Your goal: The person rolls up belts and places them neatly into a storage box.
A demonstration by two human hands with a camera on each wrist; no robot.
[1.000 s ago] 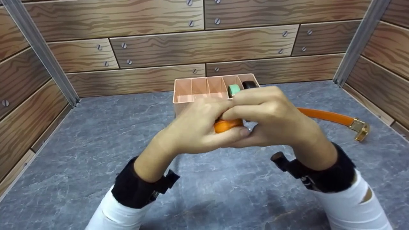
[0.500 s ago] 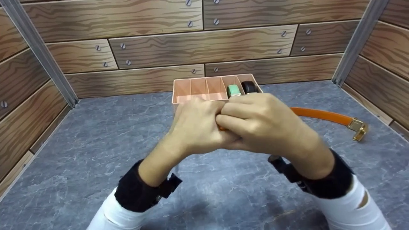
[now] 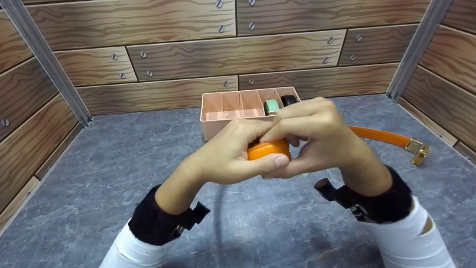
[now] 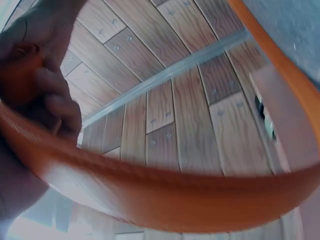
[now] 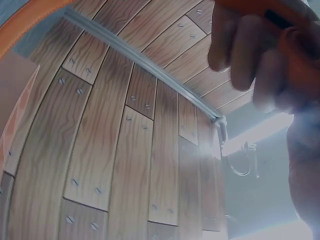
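An orange belt is partly wound into a roll (image 3: pixel 268 149), held up between both hands in front of the pink box. My left hand (image 3: pixel 227 156) grips the roll from the left, its thumb lying along the near side. From the right, my right hand (image 3: pixel 316 137) holds it with bent fingers over the top and the thumb below. The belt's unwound strap (image 4: pixel 190 200) sweeps in a loop across the left wrist view. Its gold buckle (image 3: pixel 415 146) lies on the table at the right. The hands hide where strap meets roll.
Behind the hands stands a pink divided box (image 3: pixel 214 126). A rolled green belt (image 3: pixel 272 106) and a rolled black belt (image 3: pixel 289 99) sit in separate compartments at its right. Wood-patterned walls (image 3: pixel 238 56) enclose the grey table (image 3: pixel 130 167) at the back and sides.
Half a second ago the right hand was folded over the roll and nearly covered it. Its fingers have since turned up and back, exposing the roll. The buckle has hardly moved.
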